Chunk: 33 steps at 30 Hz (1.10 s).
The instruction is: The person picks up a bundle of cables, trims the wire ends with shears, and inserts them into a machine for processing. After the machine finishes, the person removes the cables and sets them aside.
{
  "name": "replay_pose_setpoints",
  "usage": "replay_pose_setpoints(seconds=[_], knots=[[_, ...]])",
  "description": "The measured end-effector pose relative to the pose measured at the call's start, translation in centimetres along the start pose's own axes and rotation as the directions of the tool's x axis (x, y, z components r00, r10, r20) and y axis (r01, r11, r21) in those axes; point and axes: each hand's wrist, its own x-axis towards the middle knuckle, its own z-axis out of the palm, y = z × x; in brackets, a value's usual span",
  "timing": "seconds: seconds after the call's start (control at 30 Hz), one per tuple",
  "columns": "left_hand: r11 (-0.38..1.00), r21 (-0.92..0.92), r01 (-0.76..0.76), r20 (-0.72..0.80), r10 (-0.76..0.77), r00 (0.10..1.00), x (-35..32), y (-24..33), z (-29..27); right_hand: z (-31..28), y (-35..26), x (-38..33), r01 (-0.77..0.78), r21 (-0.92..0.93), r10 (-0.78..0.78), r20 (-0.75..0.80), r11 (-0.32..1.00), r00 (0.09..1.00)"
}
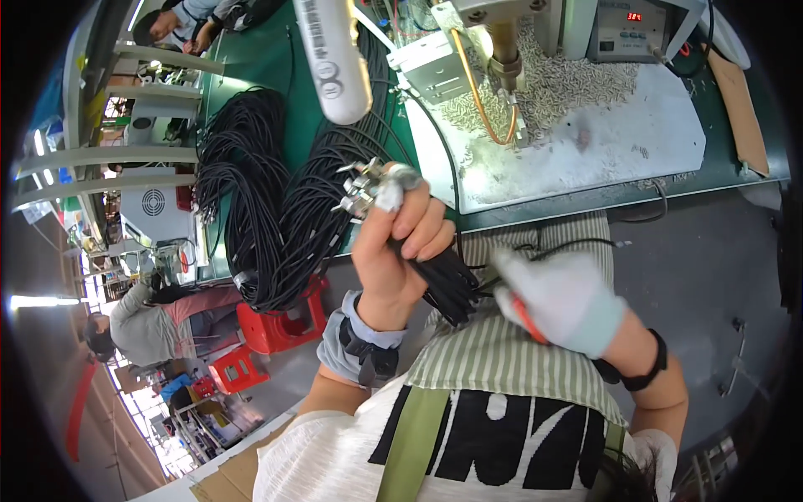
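Observation:
My left hand (393, 238) is closed round a bundle of black cables (447, 280). Shiny metal connectors (360, 191) stick out above its thumb, and white tape wraps the thumb tip. Below the fist the dark cables fan down over my striped apron (510, 364). My right hand (565, 293), in a white glove blurred by motion, is curled around a red-handled tool (529, 320); the tool's working end is hidden. It sits just right of the cables' lower part. A thin black cable (577, 243) with a small tip runs behind the glove.
Thick coils of black cable (242, 184) lie on the green bench (314, 79). A machine (506, 63) stands over a white board (585, 171) strewn with small metal pieces. Beside it is a control box (631, 33). Red stools (284, 322) and a seated person (155, 326) are at left.

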Motion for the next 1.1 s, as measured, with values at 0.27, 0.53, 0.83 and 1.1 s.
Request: replay_pose_setpoints(seconds=[0.27, 0.53, 0.83, 1.1], knots=[[0.995, 0.025, -0.101, 0.199, 0.094, 0.976, -2.9, 1.0, -1.5, -1.4, 0.0, -0.9, -0.291, 0.404, 0.173, 0.304, 0.867, 0.937], [0.965, 0.165, -0.206, 0.227, 0.166, 0.960, -3.1, 0.7, -1.8, -0.3, -3.4, 4.8, -0.071, 0.561, 0.182, -0.145, 0.825, 0.973], [0.978, 0.058, -0.201, 0.246, 0.181, 0.952, -3.7, 1.8, -1.9, 0.3, -2.5, 4.1, -0.114, 0.572, 0.347, -0.319, 0.813, 0.882], [0.419, 0.846, -0.331, 0.323, 0.093, 0.942, -0.7, -1.8, 1.7, -3.8, -3.8, 1.5, -0.244, 0.949, 0.688, 0.041, 0.201, 0.725]])
